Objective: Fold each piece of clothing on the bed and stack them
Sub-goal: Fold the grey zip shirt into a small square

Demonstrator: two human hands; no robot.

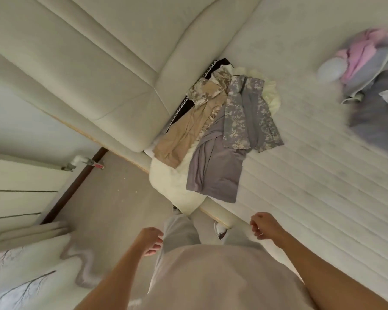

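Both hands, left hand [151, 240] and right hand [263, 225], hang loosely curled, holding nothing; beyond them, the pile [220, 135] overhanging the bed [323, 198] edge may slide off.

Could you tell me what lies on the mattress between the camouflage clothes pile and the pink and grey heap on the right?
In the head view, only bare quilted mattress separates the camouflage pile from the pink and grey heap; nothing lies on that stretch.

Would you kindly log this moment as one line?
left hand: empty, at side | right hand: empty, near bed edge | clothes pile: untouched on bed
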